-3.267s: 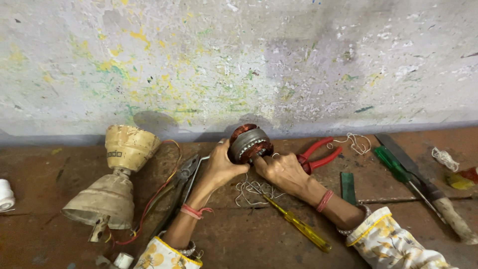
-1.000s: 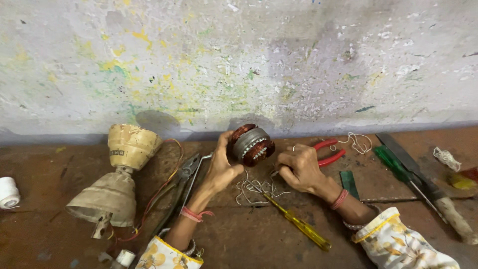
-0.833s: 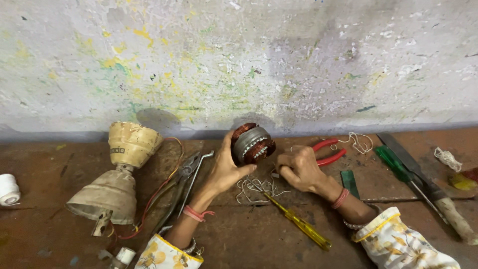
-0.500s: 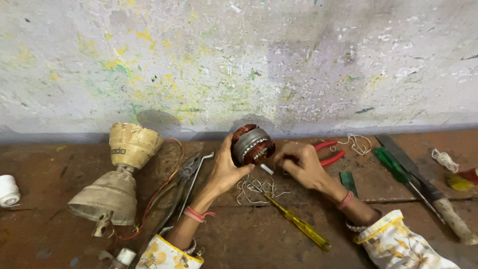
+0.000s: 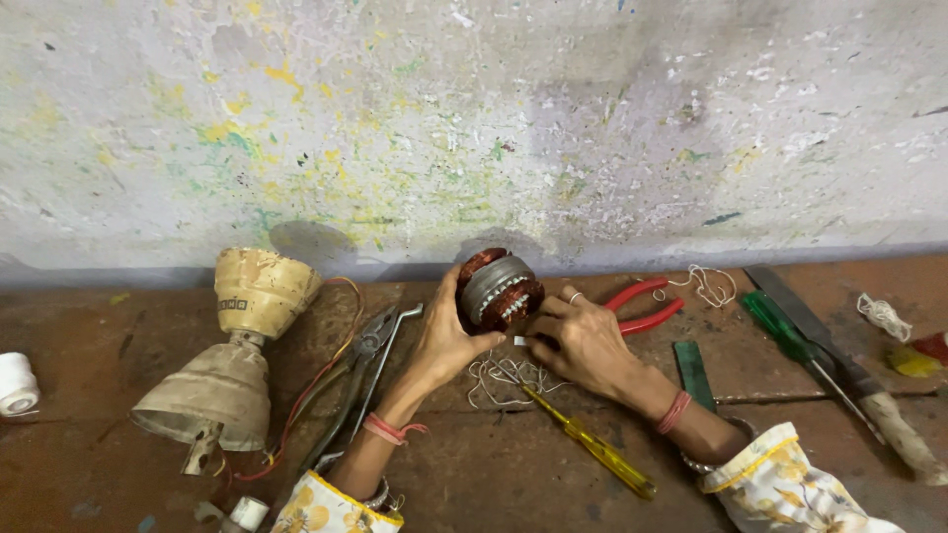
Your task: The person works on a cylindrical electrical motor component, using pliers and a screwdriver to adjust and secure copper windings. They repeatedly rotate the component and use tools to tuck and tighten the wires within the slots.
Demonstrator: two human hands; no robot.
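My left hand [image 5: 449, 336] grips a round motor stator [image 5: 499, 286] with copper windings and a grey metal core, held just above the brown floor by the wall. My right hand [image 5: 583, 341] is pressed to the stator's lower right side, fingers pinched on a small white piece [image 5: 519, 341] at its edge. A tangle of white string [image 5: 499, 373] lies under both hands. A yellow-handled screwdriver [image 5: 592, 444] lies just below my right wrist.
Steel pliers [image 5: 360, 370] lie left of my left arm. A cream fan housing with red wires [image 5: 232, 355] stands further left. Red-handled pliers [image 5: 647, 304], a green file [image 5: 693, 373], a green-handled screwdriver [image 5: 790, 341], a knife [image 5: 839, 365] and a white spool [image 5: 15, 383] lie around.
My right hand moved left from the floor by the string back up to the stator and now pinches at its edge. My left hand kept holding the stator in place.
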